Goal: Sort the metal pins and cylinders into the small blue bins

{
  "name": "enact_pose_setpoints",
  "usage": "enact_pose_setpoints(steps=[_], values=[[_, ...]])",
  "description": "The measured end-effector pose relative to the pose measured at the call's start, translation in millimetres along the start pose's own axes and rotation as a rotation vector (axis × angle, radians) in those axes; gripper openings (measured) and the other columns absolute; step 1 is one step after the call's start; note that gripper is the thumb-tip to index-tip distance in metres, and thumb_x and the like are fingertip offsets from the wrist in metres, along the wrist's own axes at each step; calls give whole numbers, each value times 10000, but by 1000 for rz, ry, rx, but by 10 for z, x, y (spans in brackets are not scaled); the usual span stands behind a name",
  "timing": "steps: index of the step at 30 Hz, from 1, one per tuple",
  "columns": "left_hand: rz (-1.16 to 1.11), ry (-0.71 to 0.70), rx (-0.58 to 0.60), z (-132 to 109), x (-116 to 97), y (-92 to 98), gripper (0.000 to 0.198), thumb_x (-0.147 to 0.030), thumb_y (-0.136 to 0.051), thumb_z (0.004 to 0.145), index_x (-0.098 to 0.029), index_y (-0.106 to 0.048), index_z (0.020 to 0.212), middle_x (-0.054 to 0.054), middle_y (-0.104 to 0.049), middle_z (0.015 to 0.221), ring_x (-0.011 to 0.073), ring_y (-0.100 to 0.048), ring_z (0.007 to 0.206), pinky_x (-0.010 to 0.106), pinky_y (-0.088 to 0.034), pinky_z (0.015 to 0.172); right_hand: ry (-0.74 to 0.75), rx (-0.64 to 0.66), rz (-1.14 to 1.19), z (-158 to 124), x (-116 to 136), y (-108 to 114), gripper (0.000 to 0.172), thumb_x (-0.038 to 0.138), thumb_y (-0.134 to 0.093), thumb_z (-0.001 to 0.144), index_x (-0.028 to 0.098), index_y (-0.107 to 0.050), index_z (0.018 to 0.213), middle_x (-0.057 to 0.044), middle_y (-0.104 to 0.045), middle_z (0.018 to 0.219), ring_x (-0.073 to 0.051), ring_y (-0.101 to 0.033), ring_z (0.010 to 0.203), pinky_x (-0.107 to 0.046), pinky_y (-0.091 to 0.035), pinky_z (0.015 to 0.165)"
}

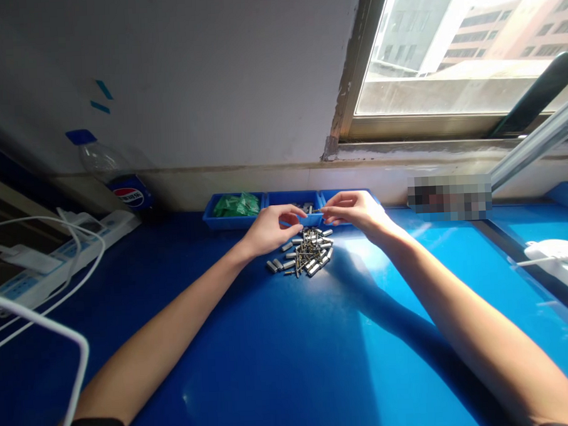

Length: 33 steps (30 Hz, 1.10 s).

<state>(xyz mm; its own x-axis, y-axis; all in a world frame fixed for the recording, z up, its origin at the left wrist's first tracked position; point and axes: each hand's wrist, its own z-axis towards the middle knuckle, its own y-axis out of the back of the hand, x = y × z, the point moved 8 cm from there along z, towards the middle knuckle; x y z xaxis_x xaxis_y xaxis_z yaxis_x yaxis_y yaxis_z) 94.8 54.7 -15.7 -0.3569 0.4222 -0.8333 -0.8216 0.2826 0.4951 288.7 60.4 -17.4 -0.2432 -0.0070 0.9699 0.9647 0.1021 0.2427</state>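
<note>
My left hand (pixel 271 229) and my right hand (pixel 354 213) are raised together just above a heap of small metal sleeves and pins (pixel 304 255) on the blue table. Both pinch, thumb against fingertips, and a thin metal piece (pixel 312 210) shows between them. Which hand carries which part is too small to make out. Behind the hands stands a row of blue bins (pixel 221 221). The left bin holds green parts (pixel 236 205), and the middle one holds small metal parts.
A plastic bottle with a blue cap (pixel 110 170) leans against the wall at the left. A white power strip (pixel 69 250) and white cables (pixel 44 317) lie at the left edge. At the right edge sits a white device (pixel 561 260), with a window above it.
</note>
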Motion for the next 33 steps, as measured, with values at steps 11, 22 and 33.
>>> enact_pose_setpoints(steps=[11, 22, 33], values=[[526, 106, 299, -98, 230, -68, 259, -230, -734, 757, -190, -775, 1009, 33, -764, 834, 189, -706, 745, 250, -510, 649, 170, -360, -283, -21, 125, 401, 230, 326, -762, 749, 194, -790, 935, -79, -799, 806, -258, -778, 776, -363, -600, 720], [240, -50, 40, -3, -24, 101, 259, -226, -755, 794, -157, -788, 1041, 43, -772, 821, 172, -722, 731, 253, -563, 693, 64, 6, -103, 38, -16, -51, 162, 306, -770, 829, 177, -752, 927, -74, -787, 780, -182, -716, 662, -286, -561, 621], [194, -370, -138, -74, -351, 171, 318, -226, -844, 767, -168, -752, 1066, 44, -720, 944, 156, -697, 777, 272, -581, 729, -46, 355, 289, -104, -126, -486, 320, 363, -858, 815, 178, -806, 1071, -71, -797, 920, -138, -717, 775, -252, -591, 793]])
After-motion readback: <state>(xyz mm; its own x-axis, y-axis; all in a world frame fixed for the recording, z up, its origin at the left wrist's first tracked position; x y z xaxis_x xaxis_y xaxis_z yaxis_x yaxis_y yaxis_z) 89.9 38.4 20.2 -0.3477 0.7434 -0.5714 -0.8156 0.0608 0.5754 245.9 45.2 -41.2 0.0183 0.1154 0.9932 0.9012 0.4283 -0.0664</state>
